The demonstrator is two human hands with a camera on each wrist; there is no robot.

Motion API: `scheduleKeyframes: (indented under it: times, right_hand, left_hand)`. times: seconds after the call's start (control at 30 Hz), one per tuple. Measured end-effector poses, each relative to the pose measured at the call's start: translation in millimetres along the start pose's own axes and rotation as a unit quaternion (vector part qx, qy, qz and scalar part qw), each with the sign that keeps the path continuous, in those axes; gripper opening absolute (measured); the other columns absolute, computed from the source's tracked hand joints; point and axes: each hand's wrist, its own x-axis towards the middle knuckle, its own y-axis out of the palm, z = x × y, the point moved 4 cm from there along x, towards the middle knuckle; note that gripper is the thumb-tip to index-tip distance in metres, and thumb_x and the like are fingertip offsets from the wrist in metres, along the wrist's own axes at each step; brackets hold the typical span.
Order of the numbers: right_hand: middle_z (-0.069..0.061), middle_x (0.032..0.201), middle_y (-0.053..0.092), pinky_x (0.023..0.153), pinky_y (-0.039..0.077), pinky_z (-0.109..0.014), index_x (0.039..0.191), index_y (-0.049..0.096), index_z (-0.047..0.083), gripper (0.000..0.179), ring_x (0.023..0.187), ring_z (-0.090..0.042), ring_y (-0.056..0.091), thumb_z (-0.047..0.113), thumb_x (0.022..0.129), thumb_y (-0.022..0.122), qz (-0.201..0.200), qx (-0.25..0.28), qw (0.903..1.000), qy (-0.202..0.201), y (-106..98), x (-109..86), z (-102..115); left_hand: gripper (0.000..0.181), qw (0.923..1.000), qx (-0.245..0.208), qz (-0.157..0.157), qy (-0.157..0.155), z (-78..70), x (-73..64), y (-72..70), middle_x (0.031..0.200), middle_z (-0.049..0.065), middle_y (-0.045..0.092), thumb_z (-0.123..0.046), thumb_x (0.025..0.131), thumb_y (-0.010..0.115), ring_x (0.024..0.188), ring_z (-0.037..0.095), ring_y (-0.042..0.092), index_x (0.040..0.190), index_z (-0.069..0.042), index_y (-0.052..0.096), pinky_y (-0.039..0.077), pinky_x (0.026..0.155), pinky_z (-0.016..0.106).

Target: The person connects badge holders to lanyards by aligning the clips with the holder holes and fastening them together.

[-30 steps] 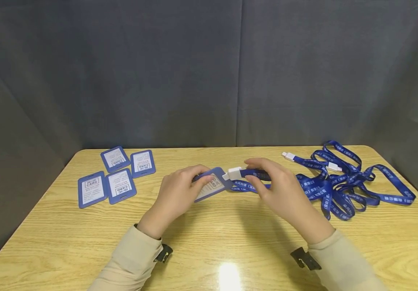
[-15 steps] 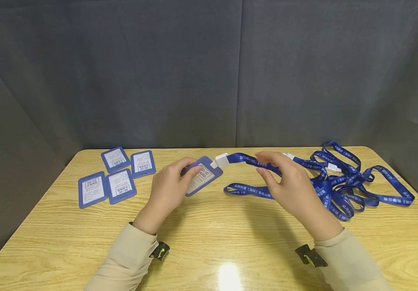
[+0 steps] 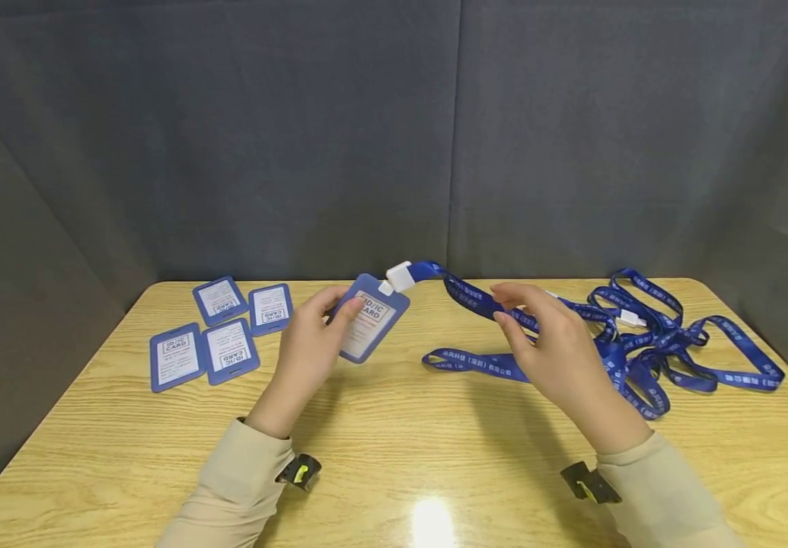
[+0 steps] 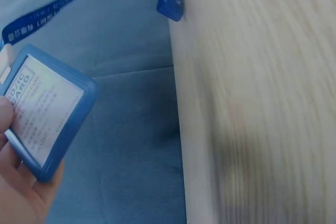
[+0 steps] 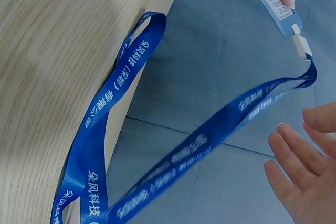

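Note:
A blue ID badge holder [image 3: 381,331], its printed card facing up, is pinched between the thumb and fingers of my left hand [image 3: 307,342]. At its top edge sits the white clip [image 3: 400,276] of a blue lanyard [image 3: 470,298]; the strap arches from there toward the right, raised off the table. My right hand [image 3: 561,354] hovers beside this strap, its thumb and fingers apart. In the right wrist view, a gap shows between the right fingers [image 5: 302,156] and the lanyard, and they hold nothing.
Several more badge holders [image 3: 177,358] lie flat at the left of the wooden table [image 3: 394,457]. A tangle of blue lanyards [image 3: 668,350] with another white clip [image 3: 631,318] lies at the right. Behind the table hangs a dark cloth [image 3: 298,152].
My left hand has drawn the badge holder leftward and turned it more upright, the clip following. My right hand has let go of the lanyard near the clip and shifted slightly right.

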Motion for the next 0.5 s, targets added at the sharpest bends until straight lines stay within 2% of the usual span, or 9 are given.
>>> scheduleKeyframes:
  times: [0.1, 0.27, 0.5]
  right_hand:
    - [-0.011, 0.111, 0.069, 0.085, 0.051, -0.049, 0.124, 0.063, 0.004, 0.033, 0.101, -0.028, 0.065, -0.002, 0.091, 0.068, 0.001, -0.002, 1.0, 0.003, 1, -0.1, -1]
    - [-0.011, 0.111, 0.069, 0.083, 0.051, -0.049, 0.124, 0.062, 0.005, 0.034, 0.1, -0.028, 0.065, -0.001, 0.091, 0.068, 0.004, -0.015, 0.9999, 0.001, 3, -0.9, -3]
    - [-0.011, 0.112, 0.068, 0.082, 0.052, -0.048, 0.124, 0.063, 0.004, 0.033, 0.1, -0.028, 0.065, 0.0, 0.092, 0.069, 0.003, -0.022, 0.9997, -0.004, 3, -1.3, -5]
  left_hand:
    - [0.025, 0.9992, -0.036, -0.014, -0.009, 0.3, 1.9, -4.4, 0.105, 0.009, 0.07, -0.023, 0.099, 0.064, 0.099, 0.02, 0.064, 0.115, -0.005, 0.069, 0.051, 0.08, 0.038]
    - [0.023, 0.9969, -0.064, -0.045, -0.002, 1.2, 5.5, -12.8, 0.103, 0.013, 0.071, -0.02, 0.099, 0.063, 0.101, 0.022, 0.065, 0.111, -0.002, 0.069, 0.051, 0.081, 0.036]
    - [0.027, 0.9903, -0.104, -0.092, -0.003, 3.9, 9.1, -24.9, 0.106, 0.018, 0.071, -0.02, 0.1, 0.062, 0.094, 0.019, 0.064, 0.113, 0.002, 0.067, 0.048, 0.076, 0.022]
